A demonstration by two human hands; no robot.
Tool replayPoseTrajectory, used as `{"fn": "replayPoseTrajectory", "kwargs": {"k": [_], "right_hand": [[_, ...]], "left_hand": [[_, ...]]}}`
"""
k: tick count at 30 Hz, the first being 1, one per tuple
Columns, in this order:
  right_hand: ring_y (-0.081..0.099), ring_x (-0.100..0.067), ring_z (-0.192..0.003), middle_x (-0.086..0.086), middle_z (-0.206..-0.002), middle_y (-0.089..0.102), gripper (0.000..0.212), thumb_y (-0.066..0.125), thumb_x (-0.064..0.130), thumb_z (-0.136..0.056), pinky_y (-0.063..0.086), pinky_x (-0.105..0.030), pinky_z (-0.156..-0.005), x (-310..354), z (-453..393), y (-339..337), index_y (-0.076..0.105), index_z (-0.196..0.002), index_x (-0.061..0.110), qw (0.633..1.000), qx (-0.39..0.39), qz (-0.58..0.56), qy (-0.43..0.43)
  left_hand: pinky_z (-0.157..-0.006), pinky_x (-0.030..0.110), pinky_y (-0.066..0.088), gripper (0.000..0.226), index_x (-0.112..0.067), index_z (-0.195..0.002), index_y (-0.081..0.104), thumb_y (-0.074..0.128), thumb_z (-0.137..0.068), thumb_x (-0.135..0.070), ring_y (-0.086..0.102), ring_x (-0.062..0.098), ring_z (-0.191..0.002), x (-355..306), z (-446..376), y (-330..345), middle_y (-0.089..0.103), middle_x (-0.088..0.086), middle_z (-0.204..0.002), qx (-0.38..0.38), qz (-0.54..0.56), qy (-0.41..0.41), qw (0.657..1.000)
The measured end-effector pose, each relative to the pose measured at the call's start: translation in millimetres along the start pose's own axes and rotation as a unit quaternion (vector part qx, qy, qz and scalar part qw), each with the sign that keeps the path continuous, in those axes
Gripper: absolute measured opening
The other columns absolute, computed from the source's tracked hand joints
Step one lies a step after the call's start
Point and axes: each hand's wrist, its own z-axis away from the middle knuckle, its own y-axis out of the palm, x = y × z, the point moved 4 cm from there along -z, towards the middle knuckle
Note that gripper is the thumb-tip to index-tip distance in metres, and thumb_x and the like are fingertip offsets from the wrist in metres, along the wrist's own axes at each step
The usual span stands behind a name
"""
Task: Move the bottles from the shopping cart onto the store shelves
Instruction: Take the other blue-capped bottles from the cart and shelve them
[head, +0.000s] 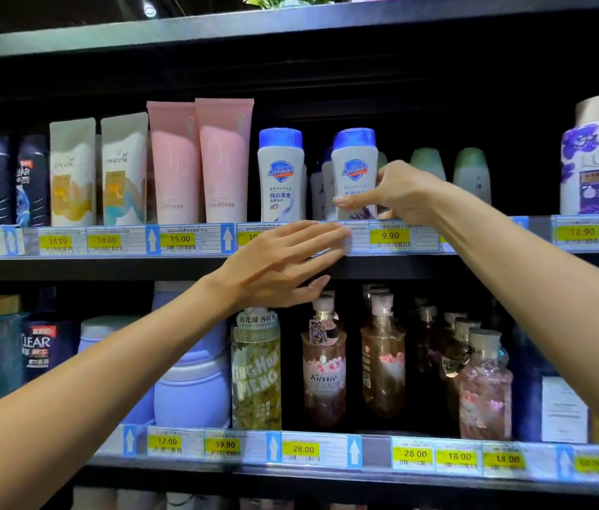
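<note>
white btl (354,174) w/ blue cap, pink tubes (200,163), yellow price tags (390,235)

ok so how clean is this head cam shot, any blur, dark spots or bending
Head view: wide-angle bend bows the upper shelf edge; the recess behind the Safeguard bottle falls to black; left hand fingertips smear with motion blur; the edge products, like the Lux bottle, look soft.
</note>
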Motion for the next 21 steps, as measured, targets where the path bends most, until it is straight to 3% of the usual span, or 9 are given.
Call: {"fn": "replayPoseTrajectory", "kwargs": {"k": [2, 6, 9, 14, 18, 21], "right_hand": [[0.065, -0.020, -0.093, -0.007, -0.098, 0.072, 0.051, 0.083, 0.034, -0.066, 0.050, -0.037, -0.087, 0.2, 0.3, -0.6, 0.067, -0.104, 0.006, 1.000, -0.002, 0.017, 0.001], [0.063, -0.015, -0.085, -0.005, -0.095, 0.071, 0.048, 0.081, 0.036, -0.070, 0.045, -0.028, -0.069, 1.5, -0.4, 1.3, 0.066, -0.105, 0.007, 0.999, -0.007, 0.032, -0.014], [0.063, -0.014, -0.085, -0.002, -0.092, 0.071, 0.049, 0.082, 0.040, -0.069, 0.045, -0.028, -0.070, 3.3, -2.6, 5.4, 0.067, -0.104, 0.008, 0.999, -0.007, 0.041, -0.012], [0.060, -0.009, -0.081, 0.001, -0.089, 0.069, 0.050, 0.081, 0.043, -0.068, 0.041, -0.024, -0.060, 7.2, -7.2, 15.5, 0.067, -0.103, 0.010, 0.999, 0.001, 0.045, -0.009], [0.060, -0.009, -0.084, 0.003, -0.089, 0.069, 0.047, 0.080, 0.043, -0.068, 0.043, -0.025, -0.064, 8.2, -6.5, 14.1, 0.067, -0.102, 0.013, 0.998, 0.017, 0.061, -0.012], [0.067, -0.011, -0.081, -0.001, -0.092, 0.072, 0.040, 0.080, 0.030, -0.071, 0.050, -0.025, -0.067, 3.9, -4.2, 7.4, 0.067, -0.104, 0.011, 0.998, 0.041, 0.046, -0.011]], "left_hand": [[-0.099, 0.040, 0.048, 0.033, 0.001, -0.110, 0.069, 0.056, -0.088, -0.019, 0.060, 0.031, -0.116, -0.5, 0.4, -0.2, 0.060, 0.018, -0.127, -0.002, -0.002, 0.000, 1.000], [-0.098, 0.040, 0.049, 0.031, 0.002, -0.106, 0.070, 0.057, -0.088, -0.019, 0.060, 0.031, -0.115, -0.3, 0.0, -1.4, 0.060, 0.019, -0.126, -0.005, 0.004, -0.002, 1.000], [-0.097, 0.039, 0.050, 0.030, 0.002, -0.105, 0.070, 0.057, -0.088, -0.019, 0.061, 0.032, -0.114, -0.5, -0.5, -2.0, 0.060, 0.019, -0.126, -0.004, 0.006, -0.002, 1.000], [-0.096, 0.042, 0.050, 0.030, 0.003, -0.106, 0.069, 0.059, -0.086, -0.017, 0.060, 0.032, -0.116, -0.5, -0.2, -2.2, 0.060, 0.019, -0.126, 0.000, 0.011, -0.005, 1.000], [-0.097, 0.040, 0.050, 0.029, 0.003, -0.106, 0.070, 0.057, -0.087, -0.016, 0.060, 0.032, -0.115, 0.6, 1.4, -4.2, 0.060, 0.019, -0.127, 0.001, 0.020, -0.014, 1.000], [-0.096, 0.040, 0.050, 0.030, 0.003, -0.106, 0.070, 0.056, -0.088, -0.016, 0.060, 0.032, -0.115, 2.9, 4.2, -5.2, 0.060, 0.018, -0.127, -0.002, 0.023, -0.027, 0.999]]}}
